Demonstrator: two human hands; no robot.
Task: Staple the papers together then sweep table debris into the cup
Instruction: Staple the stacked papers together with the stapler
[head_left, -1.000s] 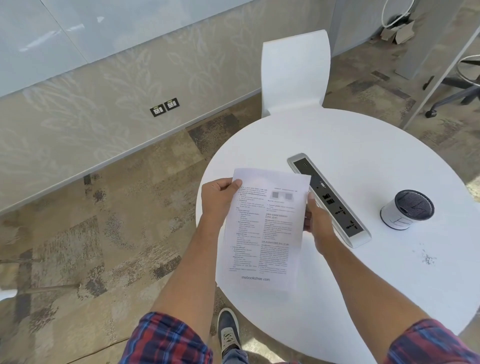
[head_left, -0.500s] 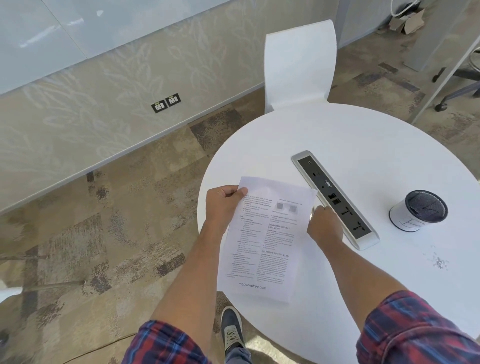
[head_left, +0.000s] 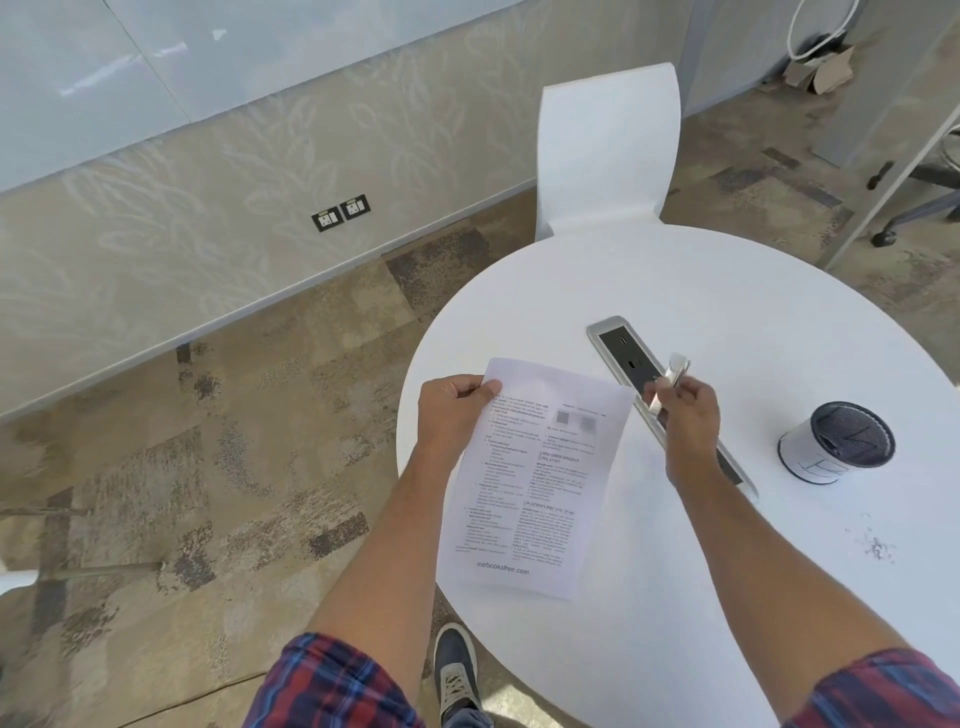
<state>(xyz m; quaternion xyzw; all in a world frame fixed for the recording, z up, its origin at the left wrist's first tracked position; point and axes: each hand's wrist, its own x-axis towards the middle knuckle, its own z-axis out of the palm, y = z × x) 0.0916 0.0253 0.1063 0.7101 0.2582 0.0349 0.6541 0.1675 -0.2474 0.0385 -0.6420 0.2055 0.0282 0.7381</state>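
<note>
A round white surface (head_left: 727, 291) carries a long silver power strip (head_left: 631, 364) with dark sockets, lying at a slant across its middle. A white moulded chair (head_left: 608, 150) stands at the far edge, and an office chair's wheeled base (head_left: 914, 208) shows at the far right on the patterned carpet.

To the right of the strip stands a white paper cup (head_left: 831, 447), upright, with a dark inside; what it holds cannot be made out. Nearer the person, well apart from the cup, a small scatter of grey debris (head_left: 878, 545) lies on the surface.

The papers (head_left: 535, 478), thin printed sheets, are held over the near left edge of the surface. The left hand (head_left: 452, 415) has its grip closed on their top left corner, thumb on top. The right hand (head_left: 685, 415), just beside the papers' top right corner and over the power strip, has its grip closed around a small shiny metal stapler (head_left: 672, 376), blurred. The right forearm hides the strip's near part. Rolled plaid sleeves (head_left: 332, 686) show at the bottom, and a dark shoe (head_left: 457, 670) on the floor.
</note>
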